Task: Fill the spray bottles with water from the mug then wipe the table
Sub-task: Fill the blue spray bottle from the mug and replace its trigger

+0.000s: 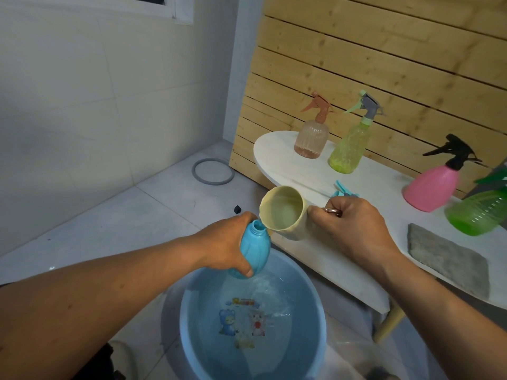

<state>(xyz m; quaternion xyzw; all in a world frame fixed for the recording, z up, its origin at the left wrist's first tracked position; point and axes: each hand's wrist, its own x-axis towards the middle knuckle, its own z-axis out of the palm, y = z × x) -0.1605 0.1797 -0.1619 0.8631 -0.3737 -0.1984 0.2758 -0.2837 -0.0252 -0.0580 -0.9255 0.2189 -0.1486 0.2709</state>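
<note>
left hand (230,242) wrapped around the body of the blue bottle (253,249), cap off, neck open and tilted toward the mug. right hand (354,231) closed on the handle of the cream mug (285,213), mug tipped so its lip sits at the bottle's mouth; water visible inside the mug. both are held above the blue basin (192,311) on the floor, which holds water, just beside the near edge of the white table (288,165).

on the table: peach spray bottle (311,138) and yellow-green spray bottle (348,149) at the far end, pink spray bottle (430,187) and green spray bottle (477,212) to the right, all with trigger heads on. a teal trigger head (344,190) lies behind the mug, probably the blue bottle's. grey cloth (447,261) lies flat near the table's front edge.

progress, judged: pouring into the blue bottle is in hand. peach bottle shows a low tinted level at its base; the others cannot be read for fill. wiping not begun, cloth untouched.

not resolved: no stream visible at the mug lip, so actual flow is uncertain; level inside the opaque blue bottle is hidden; green bottle is cut off at the frame's right edge; teal head is mostly covered by the mug and right hand.
</note>
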